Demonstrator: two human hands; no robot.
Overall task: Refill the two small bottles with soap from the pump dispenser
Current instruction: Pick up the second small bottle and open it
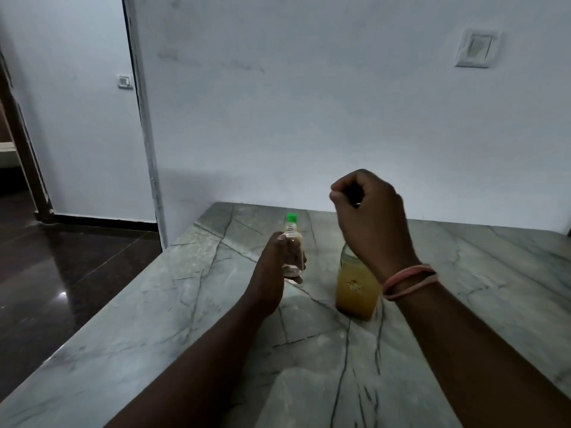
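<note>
My left hand (273, 270) is wrapped around a small clear bottle (293, 257), held just above the marble counter (191, 319). A green cap (291, 217) on a ribbed neck shows right above and behind it; I cannot tell if it belongs to a second small bottle. To the right stands the dispenser (357, 291), a clear bottle about two-thirds full of yellow soap. My right hand (370, 211) is closed in a fist over its top, around a dark part that looks like the pump head. The wrist hides the dispenser's neck.
The counter's left edge drops to a dark glossy floor (61, 273). A white wall runs along the back, with a switch plate (475, 47) at upper right. A doorway (18, 149) opens at far left. Pink bands (411, 281) circle my right wrist.
</note>
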